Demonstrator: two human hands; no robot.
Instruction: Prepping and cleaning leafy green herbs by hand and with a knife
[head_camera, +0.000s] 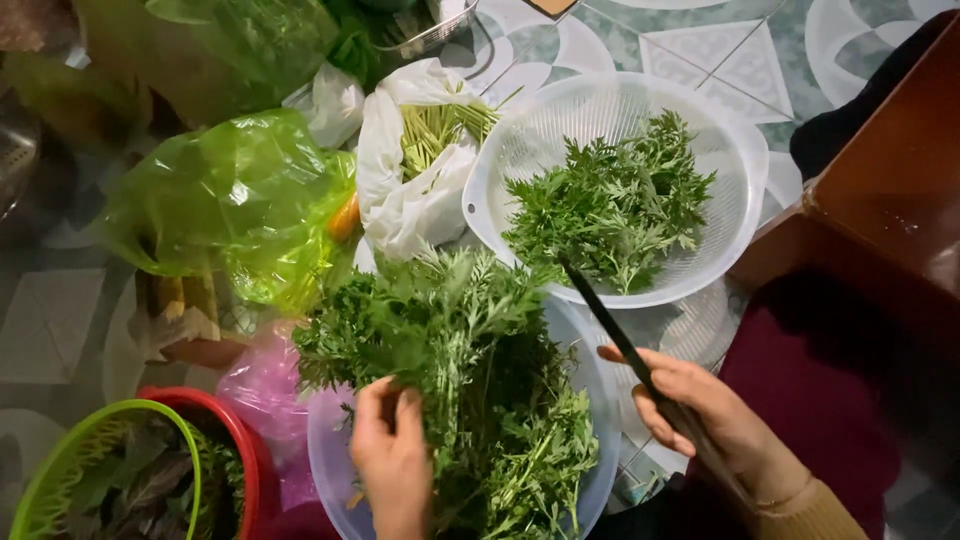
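Left hand (392, 462) nearest, fingers clenched on a big bunch of leafy greens (460, 380), which lies over a clear plastic basin (590, 400) on the tiled floor (700, 40). Right hand (700, 410) grips a dark knife (610, 320), blade pointing up-left. Green basket (60, 470) inside red basin (240, 440) at near left. Farther: white colander (740, 150) with cut greens (610, 210), white bag (410, 200) of stems, green bag (220, 200) at left.
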